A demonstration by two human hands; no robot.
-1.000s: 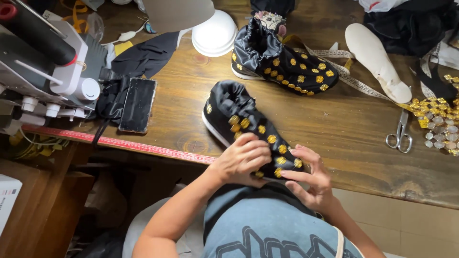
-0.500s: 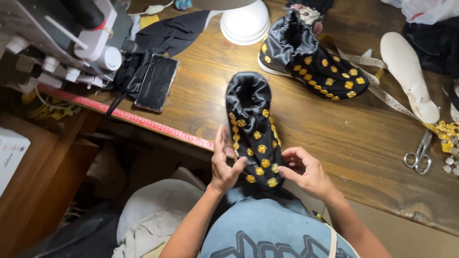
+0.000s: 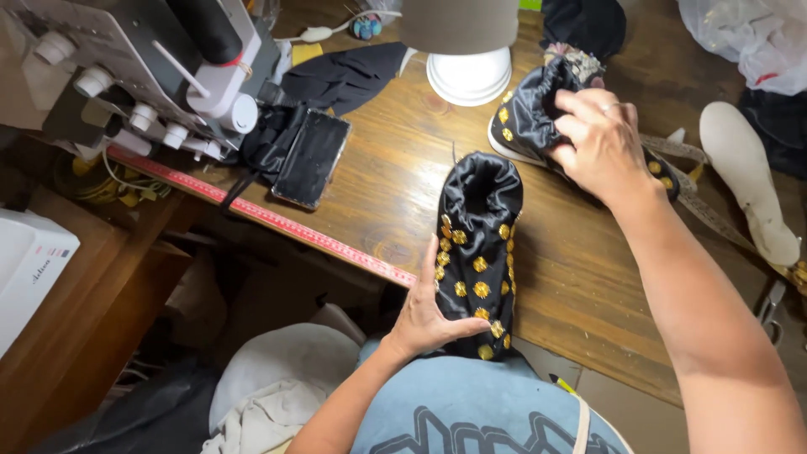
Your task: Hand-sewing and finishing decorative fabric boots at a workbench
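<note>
**Two black shoes, one hand on each**

Head view: my left hand [image 3: 429, 313] is down at 6 o'clock, fingers flat and loose against the toe side of the near shoe [image 3: 477, 252], black satin with gold flowers, lying on the wooden table [image 3: 395, 168]. My right hand [image 3: 598, 139] is up around 1 o'clock, fingers curled over the far shoe [image 3: 525, 118]. Phone [image 3: 311, 158] and sewing machine [image 3: 143, 67] sit at 10 o'clock, white lamp base [image 3: 467, 76] at 12.
</note>
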